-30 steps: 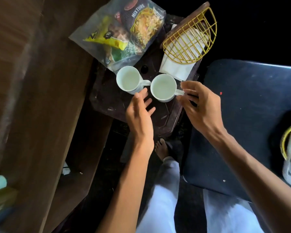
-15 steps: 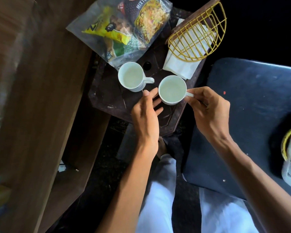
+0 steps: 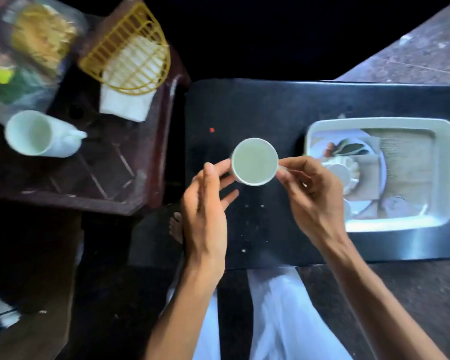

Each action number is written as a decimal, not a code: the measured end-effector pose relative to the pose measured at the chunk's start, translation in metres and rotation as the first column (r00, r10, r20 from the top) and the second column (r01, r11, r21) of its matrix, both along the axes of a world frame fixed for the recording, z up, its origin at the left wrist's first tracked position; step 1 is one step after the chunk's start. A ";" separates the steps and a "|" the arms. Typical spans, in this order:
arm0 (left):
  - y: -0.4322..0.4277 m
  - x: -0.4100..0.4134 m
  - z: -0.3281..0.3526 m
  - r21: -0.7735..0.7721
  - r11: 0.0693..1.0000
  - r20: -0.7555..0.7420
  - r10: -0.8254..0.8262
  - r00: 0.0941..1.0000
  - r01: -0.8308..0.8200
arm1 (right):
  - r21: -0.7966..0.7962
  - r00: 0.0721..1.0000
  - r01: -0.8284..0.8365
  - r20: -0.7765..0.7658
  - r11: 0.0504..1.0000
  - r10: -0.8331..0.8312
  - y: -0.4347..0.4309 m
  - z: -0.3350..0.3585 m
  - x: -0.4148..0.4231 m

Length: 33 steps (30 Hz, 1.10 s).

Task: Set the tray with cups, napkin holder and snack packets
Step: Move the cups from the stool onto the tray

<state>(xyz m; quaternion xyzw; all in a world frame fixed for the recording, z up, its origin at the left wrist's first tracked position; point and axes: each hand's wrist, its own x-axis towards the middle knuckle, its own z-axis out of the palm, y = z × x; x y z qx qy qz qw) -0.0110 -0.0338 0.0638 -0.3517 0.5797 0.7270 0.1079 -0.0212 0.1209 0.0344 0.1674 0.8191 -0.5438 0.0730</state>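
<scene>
Dark brown side table (image 3: pixel 102 178), black tabletop (image 3: pixel 244 107), grey speckled stone floor (image 3: pixel 426 53), darkness beyond

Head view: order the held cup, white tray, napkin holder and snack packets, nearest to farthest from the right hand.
1. Held cup: centre, pinched by the right hand.
2. White tray: just right of it.
3. Napkin holder: upper left.
4. Snack packets: far upper left.

A white cup (image 3: pixel 37 133), a yellow napkin holder (image 3: pixel 130 53) and bagged snack packets (image 3: pixel 29 48) (blurred) were carried by the brown stand (image 3: pixel 109 178); beside it, a white tray (image 3: pixel 374 123) was set on the black table (image 3: pixel 244 107), toward its right end.
</scene>
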 end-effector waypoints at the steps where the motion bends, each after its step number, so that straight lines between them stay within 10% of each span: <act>1: 0.018 0.001 0.003 0.025 0.998 0.004 -0.050 0.999 0.050 | 0.012 1.000 0.022 0.010 1.000 -0.022 0.024 0.003 0.002; 11: 0.147 -0.013 0.005 0.309 0.903 0.085 -0.338 0.937 0.298 | 0.159 0.975 0.221 -0.029 0.962 -0.219 0.203 0.002 0.035; 33: 0.171 0.005 -0.044 0.212 0.947 0.187 -0.283 0.941 0.242 | 0.137 0.954 0.175 0.222 0.975 -0.203 0.274 -0.076 0.093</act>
